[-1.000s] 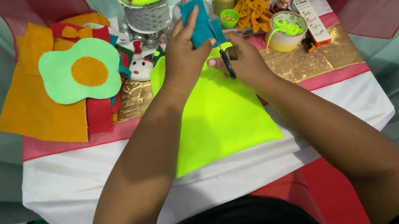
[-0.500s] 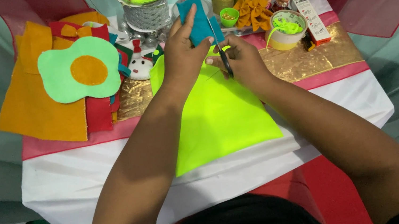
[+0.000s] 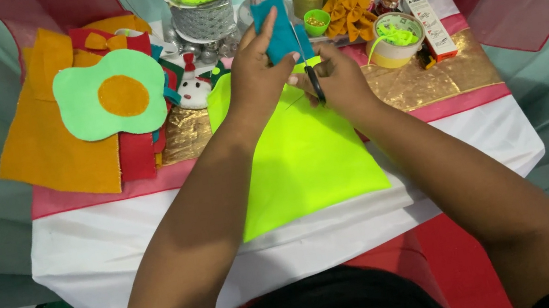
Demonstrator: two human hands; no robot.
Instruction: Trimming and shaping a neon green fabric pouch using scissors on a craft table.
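The left hand [image 3: 254, 76] pinches a small teal felt piece [image 3: 278, 31] upright, fingers closed on its lower edge, held above the far end of a neon yellow-green felt sheet [image 3: 300, 153] that lies on the white tablecloth [image 3: 103, 238]. The right hand [image 3: 340, 80] is curled through the black handles of scissors [image 3: 313, 81], whose blades point up along the teal piece's right edge. To the left lie an orange felt sheet [image 3: 47, 151] and a mint fried-egg felt shape [image 3: 105, 97]
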